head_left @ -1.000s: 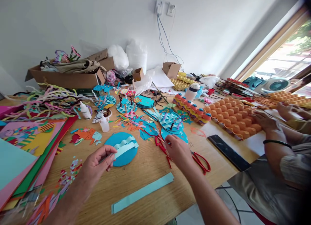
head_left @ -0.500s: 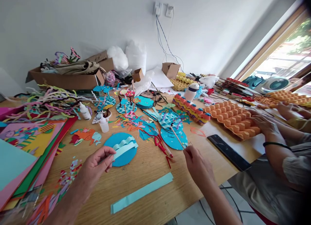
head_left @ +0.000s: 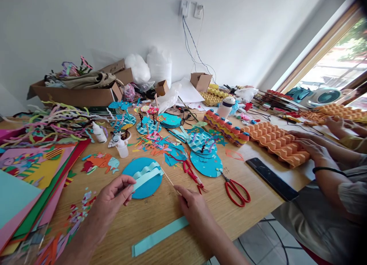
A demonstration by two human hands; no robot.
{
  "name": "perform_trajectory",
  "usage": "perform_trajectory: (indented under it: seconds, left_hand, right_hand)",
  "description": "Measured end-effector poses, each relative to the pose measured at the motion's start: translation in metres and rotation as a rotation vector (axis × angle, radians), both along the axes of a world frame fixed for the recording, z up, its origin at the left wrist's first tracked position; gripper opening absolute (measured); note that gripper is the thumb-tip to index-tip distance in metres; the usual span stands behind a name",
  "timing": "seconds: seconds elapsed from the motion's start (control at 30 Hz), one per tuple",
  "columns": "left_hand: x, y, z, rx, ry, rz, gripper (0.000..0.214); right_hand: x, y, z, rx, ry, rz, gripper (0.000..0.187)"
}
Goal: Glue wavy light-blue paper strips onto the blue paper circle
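Head view: right hand [head_left: 192, 204] pinching stick [head_left: 169, 180], tip up-left toward left hand's [head_left: 111, 199] pinched disc [head_left: 146, 187]

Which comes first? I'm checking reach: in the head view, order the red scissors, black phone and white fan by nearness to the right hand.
1. Red scissors, just right of the right hand.
2. Black phone, farther right near the table edge.
3. White fan, far right by the window.

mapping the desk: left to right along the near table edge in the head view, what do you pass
paper stack → left hand → the blue disc it pinches → right hand holding a stick → scissors → phone → another person's hand
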State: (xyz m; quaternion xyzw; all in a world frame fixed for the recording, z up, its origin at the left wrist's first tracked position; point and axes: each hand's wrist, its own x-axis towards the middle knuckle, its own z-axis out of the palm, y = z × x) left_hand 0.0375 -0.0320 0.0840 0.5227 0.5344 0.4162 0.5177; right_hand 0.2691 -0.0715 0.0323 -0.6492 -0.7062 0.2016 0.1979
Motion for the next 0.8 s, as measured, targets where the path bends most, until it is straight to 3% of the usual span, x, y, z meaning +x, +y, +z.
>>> perform_trajectory:
  seconds: [0.47, 0.57, 0.67, 0.8]
  left_hand:
    - [0.000, 0.000, -0.002, -0.009, 0.009, -0.008, 0.025]
    - [0.000, 0.000, -0.002, -0.008, 0.006, -0.011, 0.025]
    - [-0.001, -0.001, -0.002, -0.002, 0.012, -0.006, 0.025]
    - [-0.001, -0.001, -0.003, -0.003, -0.001, -0.014, 0.024]
  right_hand:
    - [-0.008, -0.001, 0.011, -0.132, -0.238, 0.038, 0.043]
    - [-0.005, -0.002, 0.008, -0.086, -0.129, 0.025, 0.041]
    - [-0.001, -0.001, 0.004, -0.019, 0.112, 0.016, 0.038]
    - [0.002, 0.001, 0.002, -0.036, 0.276, -0.025, 0.035]
